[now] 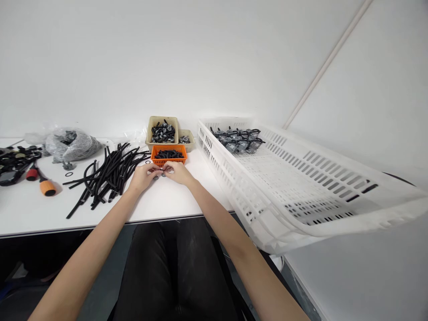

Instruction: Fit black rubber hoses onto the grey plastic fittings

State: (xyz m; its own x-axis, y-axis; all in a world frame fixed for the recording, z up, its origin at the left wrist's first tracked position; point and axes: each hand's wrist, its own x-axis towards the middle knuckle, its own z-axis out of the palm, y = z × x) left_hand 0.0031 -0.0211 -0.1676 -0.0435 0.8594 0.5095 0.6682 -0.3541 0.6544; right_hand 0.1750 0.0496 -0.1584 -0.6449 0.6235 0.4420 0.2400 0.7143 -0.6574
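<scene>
My left hand (144,176) and my right hand (177,172) meet over the white table, fingertips pinched close together around a small dark part (162,169). The fingers cover most of it, so its kind cannot be made out. Small grey pieces (163,174) show just under the fingertips. Right behind my hands stands an orange basket (169,162) holding short black tube pieces (169,154). A loose pile of long black rubber tubes (107,174) lies to the left of my left hand.
Beige bins (149,133) of small parts stand behind the orange basket. A large white crate (227,183), overhanging the table, holds grey assemblies with black tubes (239,140). At left are a plastic bag of parts (72,145), orange (47,187) and red (32,173) handles, and black pieces (16,162).
</scene>
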